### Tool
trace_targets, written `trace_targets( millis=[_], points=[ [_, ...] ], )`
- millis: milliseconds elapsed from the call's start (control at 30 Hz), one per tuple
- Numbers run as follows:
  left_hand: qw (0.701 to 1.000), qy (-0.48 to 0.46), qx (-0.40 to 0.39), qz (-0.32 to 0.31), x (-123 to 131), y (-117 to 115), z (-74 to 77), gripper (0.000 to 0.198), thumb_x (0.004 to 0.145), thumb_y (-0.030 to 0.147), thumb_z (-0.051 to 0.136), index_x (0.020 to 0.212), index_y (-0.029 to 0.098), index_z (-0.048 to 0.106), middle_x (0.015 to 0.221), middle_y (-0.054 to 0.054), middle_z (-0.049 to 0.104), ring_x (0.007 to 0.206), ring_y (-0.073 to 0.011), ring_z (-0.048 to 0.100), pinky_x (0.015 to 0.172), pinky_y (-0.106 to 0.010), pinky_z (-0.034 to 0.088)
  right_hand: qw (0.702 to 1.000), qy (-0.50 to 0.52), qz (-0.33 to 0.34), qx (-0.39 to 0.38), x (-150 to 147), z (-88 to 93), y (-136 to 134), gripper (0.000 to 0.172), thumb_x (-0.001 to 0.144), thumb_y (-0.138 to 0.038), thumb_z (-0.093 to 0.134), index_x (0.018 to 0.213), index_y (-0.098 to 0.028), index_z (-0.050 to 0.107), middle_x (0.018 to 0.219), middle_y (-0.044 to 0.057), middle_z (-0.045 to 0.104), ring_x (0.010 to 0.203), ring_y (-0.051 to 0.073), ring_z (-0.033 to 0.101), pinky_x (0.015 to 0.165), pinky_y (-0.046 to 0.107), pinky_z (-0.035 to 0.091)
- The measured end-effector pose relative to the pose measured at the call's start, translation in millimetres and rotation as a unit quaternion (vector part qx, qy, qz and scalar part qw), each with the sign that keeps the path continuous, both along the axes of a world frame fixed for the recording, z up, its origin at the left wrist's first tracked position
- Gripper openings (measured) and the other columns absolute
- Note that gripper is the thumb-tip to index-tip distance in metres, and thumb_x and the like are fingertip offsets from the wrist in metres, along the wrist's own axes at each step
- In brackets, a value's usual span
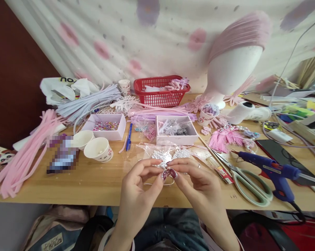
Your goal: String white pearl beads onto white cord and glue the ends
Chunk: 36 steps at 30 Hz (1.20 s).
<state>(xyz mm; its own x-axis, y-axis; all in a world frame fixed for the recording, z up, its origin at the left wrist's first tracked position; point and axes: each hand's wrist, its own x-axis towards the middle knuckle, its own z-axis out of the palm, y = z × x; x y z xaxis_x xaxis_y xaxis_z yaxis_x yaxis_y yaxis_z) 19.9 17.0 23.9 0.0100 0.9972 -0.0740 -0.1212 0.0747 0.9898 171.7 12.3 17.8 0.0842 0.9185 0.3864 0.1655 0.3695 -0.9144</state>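
Note:
My left hand [144, 181] and my right hand [199, 181] meet over the front middle of the table. Thumbs and fingertips of both are pinched together, touching at the tips. What sits between them is tiny and mostly hidden. Just below the fingertips a thin white cord [159, 183] curves; whether it is held, I cannot tell. Right behind the fingers lies a clear plastic bag of shiny silvery-white pieces [161, 152], with white pearl beads [182, 153] beside it.
Two paper cups [98, 150] and a box of colourful beads [117, 130] stand left. Behind are a white divided box [177, 139] and a red basket [159, 99]. Scissors [251, 184], a blue glue gun [275, 170] and a mannequin head [230, 69] are right; pink fuzzy stems [29, 150] lie far left.

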Motion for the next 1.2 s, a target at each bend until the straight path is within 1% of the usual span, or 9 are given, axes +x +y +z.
trace_targets(
  millis=[167,233,367,567,900,967,1067,1133,1200],
  points=[
    [0.997,0.011,0.013,0.074,1.0,-0.2,5.6,0.02,0.08,0.022,0.076,0.099,0.02,0.07,0.086,-0.001,0.072,0.087,-0.016,0.069,0.083,-0.024,0.053,1.0,-0.012,-0.004,-0.009,3.7,-0.4,0.0,0.016,0.089,-0.014,0.067,0.091,-0.027,0.077,0.097,0.002,0.077,0.095,0.018,0.071,0.085,0.029,0.057],
    [0.998,-0.038,0.012,0.055,0.8,1.4,6.0,0.019,0.081,0.025,0.076,0.098,0.02,0.068,0.085,-0.001,0.07,0.084,-0.0153,0.067,0.079,-0.024,0.053,1.0,-0.021,0.004,-0.017,3.9,-0.7,0.4,0.015,0.09,-0.014,0.066,0.091,-0.025,0.076,0.097,0.003,0.076,0.096,0.019,0.071,0.086,0.031,0.056],
    [0.984,-0.172,-0.042,-0.031,-1.3,6.5,2.1,0.021,0.082,0.027,0.077,0.096,0.02,0.063,0.086,0.0,0.065,0.061,-0.0085,0.055,0.058,-0.021,0.046,0.999,-0.043,0.01,-0.009,3.6,-0.6,1.4,0.013,0.093,-0.016,0.062,0.093,-0.024,0.072,0.096,0.004,0.074,0.095,0.02,0.07,0.084,0.032,0.057],
    [0.986,-0.162,-0.015,-0.033,-3.3,10.3,-0.9,0.026,0.08,0.022,0.08,0.092,0.019,0.057,0.079,0.001,0.064,0.079,-0.0133,0.059,0.077,-0.025,0.046,0.988,-0.143,-0.02,0.048,5.8,0.5,-0.3,0.014,0.093,-0.011,0.059,0.096,-0.022,0.067,0.096,0.004,0.071,0.092,0.017,0.069,0.082,0.027,0.055],
    [0.967,-0.239,-0.071,-0.058,-8.7,12.6,-3.8,0.034,0.076,0.016,0.082,0.087,0.02,0.051,0.074,0.004,0.058,0.069,-0.0095,0.055,0.066,-0.02,0.045,0.97,-0.213,-0.064,0.097,5.1,-2.3,0.7,0.016,0.093,-0.009,0.056,0.099,-0.022,0.064,0.099,0.007,0.07,0.093,0.02,0.068,0.083,0.032,0.055],
    [0.966,-0.238,-0.087,-0.045,-8.0,12.9,-2.9,0.034,0.075,0.017,0.082,0.087,0.02,0.051,0.074,0.004,0.058,0.06,-0.007,0.049,0.054,-0.017,0.039,0.983,-0.169,-0.04,0.061,6.4,-1.0,-0.3,0.013,0.096,-0.014,0.055,0.099,-0.022,0.065,0.099,0.007,0.07,0.094,0.021,0.068,0.083,0.033,0.055],
    [0.966,-0.217,-0.124,-0.059,-6.3,11.5,0.6,0.031,0.076,0.021,0.079,0.088,0.02,0.051,0.079,0.005,0.058,0.048,-0.0022,0.034,0.043,-0.015,0.024,0.998,-0.021,0.045,-0.048,6.2,0.4,-1.6,0.013,0.101,-0.027,0.052,0.098,-0.023,0.064,0.093,0.005,0.07,0.091,0.02,0.067,0.083,0.032,0.054],
    [0.968,-0.197,-0.136,-0.072,-4.3,9.9,3.4,0.028,0.077,0.025,0.078,0.088,0.02,0.052,0.078,0.005,0.056,0.046,-0.0011,0.029,0.043,-0.015,0.02,0.979,0.108,0.112,-0.134,4.0,0.2,-1.8,0.018,0.101,-0.038,0.055,0.094,-0.022,0.061,0.077,0.002,0.065,0.077,0.017,0.064,0.076,0.032,0.054],
    [0.972,-0.178,-0.136,-0.075,-1.6,8.3,5.6,0.027,0.078,0.029,0.076,0.088,0.02,0.053,0.071,0.007,0.053,0.046,-0.0016,0.026,0.043,-0.015,0.018,0.937,0.225,0.16,-0.214,1.5,-0.7,-1.6,0.027,0.094,-0.048,0.065,0.089,-0.023,0.057,0.06,-0.005,0.051,0.055,0.013,0.05,0.058,0.027,0.051]
  ],
)
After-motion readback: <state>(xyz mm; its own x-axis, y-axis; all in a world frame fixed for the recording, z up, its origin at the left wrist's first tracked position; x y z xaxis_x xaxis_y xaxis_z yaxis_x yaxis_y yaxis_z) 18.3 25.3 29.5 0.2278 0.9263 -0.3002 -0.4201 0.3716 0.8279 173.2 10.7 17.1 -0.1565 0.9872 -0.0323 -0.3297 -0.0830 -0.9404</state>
